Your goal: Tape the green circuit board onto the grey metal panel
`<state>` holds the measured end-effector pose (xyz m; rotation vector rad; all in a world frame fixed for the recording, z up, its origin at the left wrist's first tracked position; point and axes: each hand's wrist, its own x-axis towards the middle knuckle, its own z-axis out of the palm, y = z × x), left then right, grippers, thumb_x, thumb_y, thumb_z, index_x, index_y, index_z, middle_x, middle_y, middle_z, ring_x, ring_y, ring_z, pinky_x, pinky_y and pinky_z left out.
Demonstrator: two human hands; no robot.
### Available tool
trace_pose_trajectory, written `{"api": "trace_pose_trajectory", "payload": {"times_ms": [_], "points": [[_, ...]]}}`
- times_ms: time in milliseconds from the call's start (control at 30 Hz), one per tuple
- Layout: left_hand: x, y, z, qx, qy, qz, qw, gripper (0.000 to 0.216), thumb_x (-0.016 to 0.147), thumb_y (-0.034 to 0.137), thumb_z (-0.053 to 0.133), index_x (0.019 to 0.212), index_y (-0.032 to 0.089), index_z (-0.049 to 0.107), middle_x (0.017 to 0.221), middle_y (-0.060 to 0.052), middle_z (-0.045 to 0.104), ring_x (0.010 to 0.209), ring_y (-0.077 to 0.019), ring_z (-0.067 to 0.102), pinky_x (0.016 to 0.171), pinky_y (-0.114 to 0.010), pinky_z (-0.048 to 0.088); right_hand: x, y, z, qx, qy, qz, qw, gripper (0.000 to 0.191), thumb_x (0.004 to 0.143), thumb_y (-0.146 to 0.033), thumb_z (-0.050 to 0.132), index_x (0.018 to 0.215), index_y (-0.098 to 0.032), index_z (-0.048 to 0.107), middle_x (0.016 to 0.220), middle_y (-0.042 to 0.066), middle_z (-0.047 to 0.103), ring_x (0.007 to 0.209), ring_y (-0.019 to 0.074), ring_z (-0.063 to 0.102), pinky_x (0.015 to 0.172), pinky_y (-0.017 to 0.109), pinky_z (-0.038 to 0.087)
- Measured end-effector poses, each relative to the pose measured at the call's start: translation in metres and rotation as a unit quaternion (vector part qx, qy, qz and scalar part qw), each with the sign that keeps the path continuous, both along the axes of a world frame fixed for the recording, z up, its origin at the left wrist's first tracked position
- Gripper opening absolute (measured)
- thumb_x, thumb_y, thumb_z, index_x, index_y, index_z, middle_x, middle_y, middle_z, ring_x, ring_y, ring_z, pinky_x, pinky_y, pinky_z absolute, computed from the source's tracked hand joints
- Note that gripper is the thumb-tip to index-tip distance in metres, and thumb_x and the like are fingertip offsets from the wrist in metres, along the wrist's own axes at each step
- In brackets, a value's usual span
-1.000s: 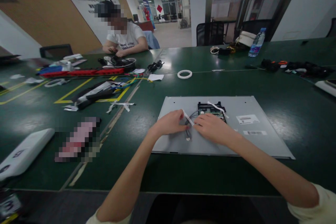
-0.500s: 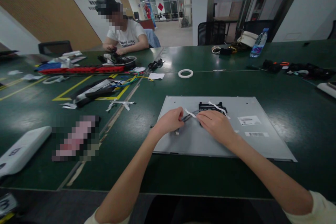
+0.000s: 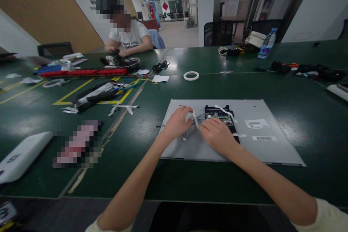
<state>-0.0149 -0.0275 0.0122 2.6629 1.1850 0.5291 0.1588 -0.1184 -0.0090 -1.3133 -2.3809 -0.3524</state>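
White tape strip above a grey panel on the worktop.
The right hand has its fingers pinching the lower end; the left hand curls its fingers at the upper end, whether gripping I cannot tell.

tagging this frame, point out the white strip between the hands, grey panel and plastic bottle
white strip (image 3: pixel 195 119), head view, on its middle
grey panel (image 3: pixel 244 110), head view, on its bare upper right face
plastic bottle (image 3: pixel 265 49), head view, on its label
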Motion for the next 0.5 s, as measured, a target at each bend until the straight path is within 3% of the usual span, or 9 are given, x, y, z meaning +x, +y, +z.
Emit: {"api": "trace_pose_trajectory", "payload": {"times_ms": [267,400,500], "points": [[0.010,-0.003,-0.012,0.000,0.004,-0.009,1.000,0.023,0.082,0.019,0.050,0.103,0.019,0.058,0.102,-0.006,0.064,0.098,-0.0206,0.059,0.089,-0.033,0.045,-0.007,-0.004,-0.001,-0.023,-0.020,0.007,1.000,0.020,0.087,-0.011,0.043,0.091,-0.011,0.062,0.091,0.009,0.061,0.091,0.0201,0.052,0.088,0.036,0.037],[0.010,-0.005,-0.015,-0.018,0.026,-0.013,0.999,0.032,0.078,0.022,0.057,0.110,0.021,0.057,0.110,-0.006,0.064,0.103,-0.0218,0.059,0.092,-0.034,0.044,-0.009,-0.006,-0.002,-0.029,-0.022,0.014,0.999,0.020,0.086,-0.011,0.044,0.092,-0.010,0.063,0.090,0.010,0.061,0.091,0.0202,0.052,0.088,0.036,0.036],[0.009,-0.004,-0.017,-0.029,0.032,-0.017,0.999,0.046,0.081,0.027,0.054,0.126,0.020,0.048,0.121,-0.008,0.060,0.109,-0.0231,0.057,0.095,-0.036,0.041,-0.009,-0.007,-0.003,-0.031,-0.026,0.025,0.999,0.019,0.086,-0.011,0.044,0.089,-0.010,0.063,0.088,0.011,0.061,0.089,0.0203,0.052,0.085,0.036,0.037]]}}
